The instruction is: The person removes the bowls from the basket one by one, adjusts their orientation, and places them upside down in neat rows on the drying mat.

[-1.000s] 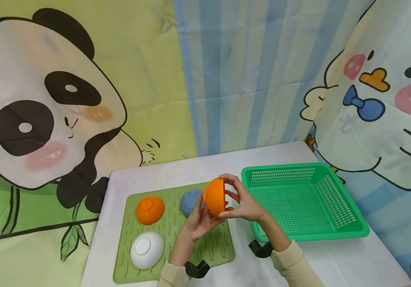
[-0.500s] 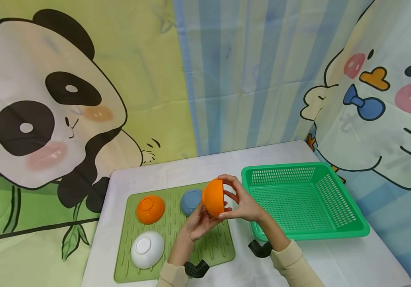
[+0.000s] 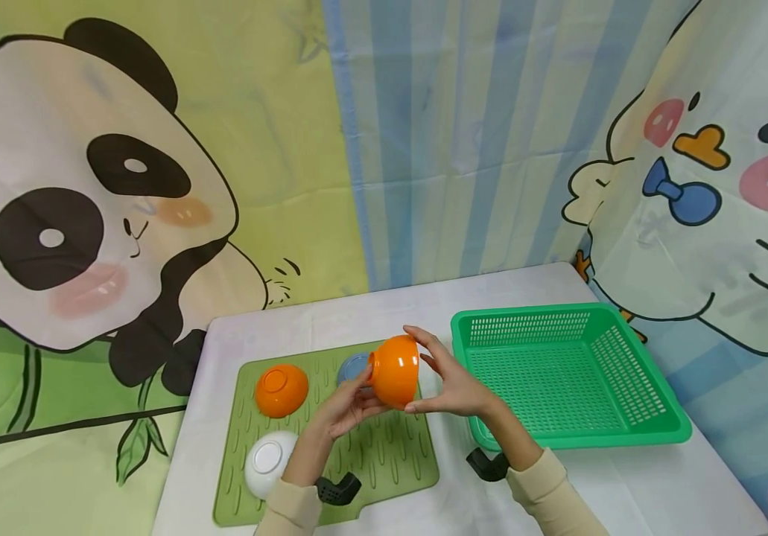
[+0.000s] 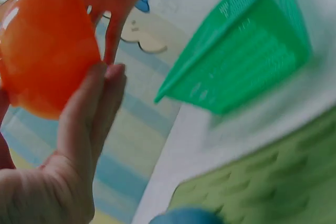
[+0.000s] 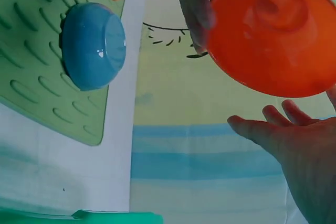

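Note:
In the head view an orange bowl [image 3: 395, 371] is held in the air on its side, its foot to the left and its mouth facing right. My left hand [image 3: 343, 412] holds it at the foot, thumb near the foot ring and fingers beneath. My right hand [image 3: 454, 383] spans the rim, forefinger at the top and thumb at the bottom. Several of its other fingers [image 5: 257, 129] stand apart from the bowl in the right wrist view. Partly hidden behind the held bowl is a small blue bowl [image 3: 352, 368], upside down on a green mat [image 3: 384, 465].
A second orange bowl [image 3: 281, 391] and a white bowl [image 3: 266, 463] lie upside down on the mat's left side. To the right stands a green perforated basket [image 3: 678, 428]. Printed cloth [image 3: 417, 149] hangs behind the white table [image 3: 518, 286].
My left hand has moved left along the bowl, and its forearm swung left. The bowl has turned, shifting its foot left over more of the blue bowl. My right hand stays nearly in place.

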Available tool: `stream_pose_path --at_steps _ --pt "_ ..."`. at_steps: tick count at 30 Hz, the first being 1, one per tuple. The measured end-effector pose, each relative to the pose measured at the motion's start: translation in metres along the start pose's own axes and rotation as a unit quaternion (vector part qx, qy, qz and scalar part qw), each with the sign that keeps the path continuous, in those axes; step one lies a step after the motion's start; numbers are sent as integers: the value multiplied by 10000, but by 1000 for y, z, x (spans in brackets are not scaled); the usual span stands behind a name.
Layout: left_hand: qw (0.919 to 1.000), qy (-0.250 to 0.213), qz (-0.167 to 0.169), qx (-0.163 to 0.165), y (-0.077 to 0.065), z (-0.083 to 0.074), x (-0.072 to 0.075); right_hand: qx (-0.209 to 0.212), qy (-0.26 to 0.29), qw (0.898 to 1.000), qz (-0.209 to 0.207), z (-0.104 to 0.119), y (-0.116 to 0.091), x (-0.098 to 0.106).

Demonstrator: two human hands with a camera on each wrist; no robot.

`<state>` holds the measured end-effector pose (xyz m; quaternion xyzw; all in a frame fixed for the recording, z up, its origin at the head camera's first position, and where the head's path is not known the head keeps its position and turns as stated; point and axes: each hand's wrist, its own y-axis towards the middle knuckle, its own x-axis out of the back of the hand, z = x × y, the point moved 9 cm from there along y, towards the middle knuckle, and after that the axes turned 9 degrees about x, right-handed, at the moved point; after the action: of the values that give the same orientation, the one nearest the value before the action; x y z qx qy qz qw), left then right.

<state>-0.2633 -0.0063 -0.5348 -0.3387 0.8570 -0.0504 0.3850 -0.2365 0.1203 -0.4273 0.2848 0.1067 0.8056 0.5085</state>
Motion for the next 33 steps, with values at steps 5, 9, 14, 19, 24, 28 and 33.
stream_pose_path --at_steps 5,9,14,19,24,28,33 --pt "9852 1412 -972 33 -12 -13 22 -113 -875 9959 185 -16 -3 -13" --pt "9647 2098 -1591 68 -24 -18 34 -300 -1085 9930 361 -22 -6 -29" --pt "9489 2436 -2001 137 -33 -16 44 -467 -1130 9912 508 -30 -10 -45" --pt "9441 2494 -2145 194 -38 -13 51 -449 -1241 9899 524 -36 -11 -51" --pt "9334 2664 -2395 191 -43 -12 56 -437 -1371 9889 365 -42 -14 -56" --pt "9180 2844 -2758 187 -50 -8 61 -428 -1513 9874 150 -48 -22 -67" --pt "8967 3033 -3221 162 -60 3 69 -426 -1625 9857 -158 -60 -35 -85"
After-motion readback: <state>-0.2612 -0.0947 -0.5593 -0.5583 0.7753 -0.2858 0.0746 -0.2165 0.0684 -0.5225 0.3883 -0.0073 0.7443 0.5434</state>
